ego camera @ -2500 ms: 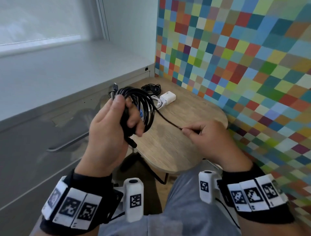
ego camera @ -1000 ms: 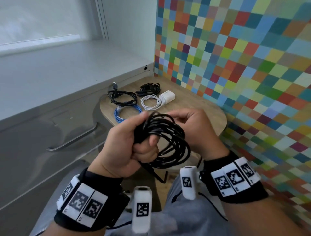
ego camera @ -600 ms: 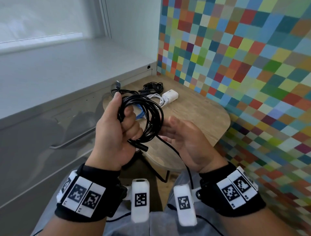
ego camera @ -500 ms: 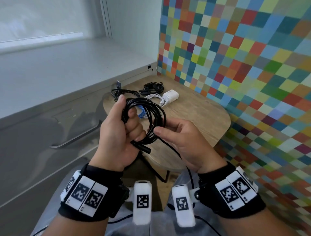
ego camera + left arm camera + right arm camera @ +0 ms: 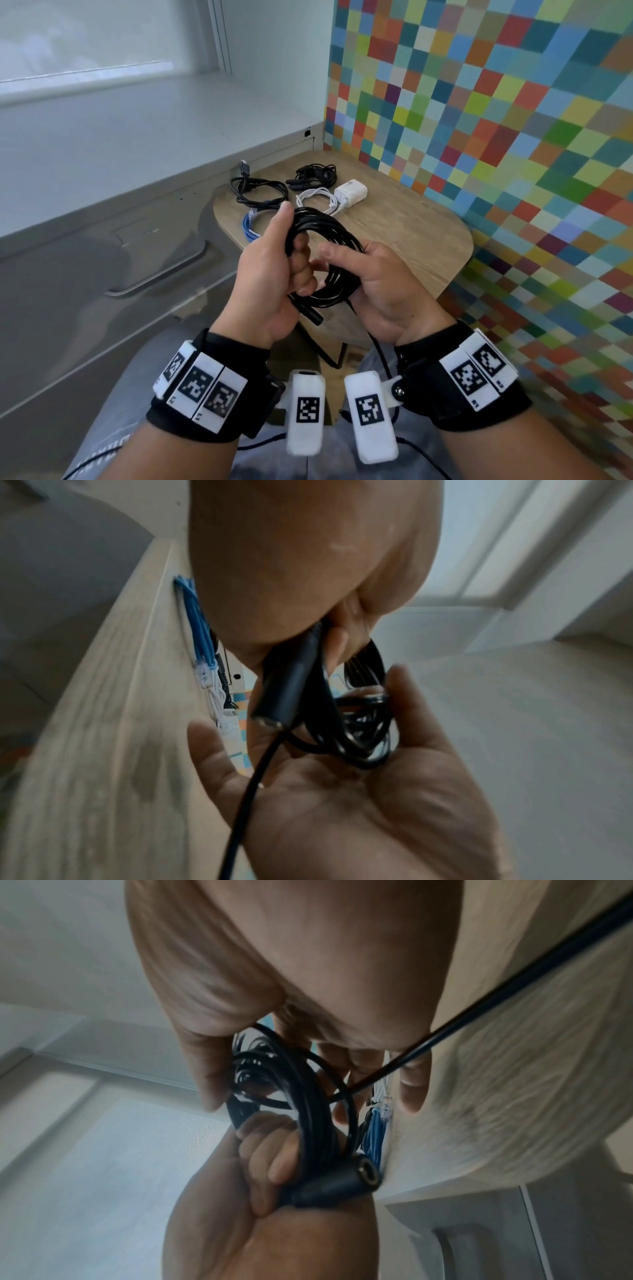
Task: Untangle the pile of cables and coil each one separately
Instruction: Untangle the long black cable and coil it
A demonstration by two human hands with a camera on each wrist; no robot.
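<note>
Cables are the business on the small wooden table (image 5: pixel 404 222) set against the checkered wall (image 5: pixel 496 120) and the grey cabinet (image 5: pixel 102 260). Above the table's near edge, the person holds up a black coil (image 5: pixel 330 240) in both hands. The left hand (image 5: pixel 270 274) has its fingers curled tight round one side of the loops, thumb up along the top. The right hand (image 5: pixel 383 284) cups the other side, thumb hooked over the strands and fingers behind them, so it too is closed on the coil. A thick barrel plug (image 5: pixel 337 1185) pokes out below the left fist, and a loose tail (image 5: pixel 246 799) of the same cable runs down across the right palm toward the lap. On the tabletop beyond lie four smaller bundles, each apart from the others: a black cable (image 5: pixel 258 190), a blue cable (image 5: pixel 250 228), a white cable (image 5: pixel 317 198) with its white charger (image 5: pixel 351 193), and a small black bundle (image 5: pixel 313 174) farthest back.
</note>
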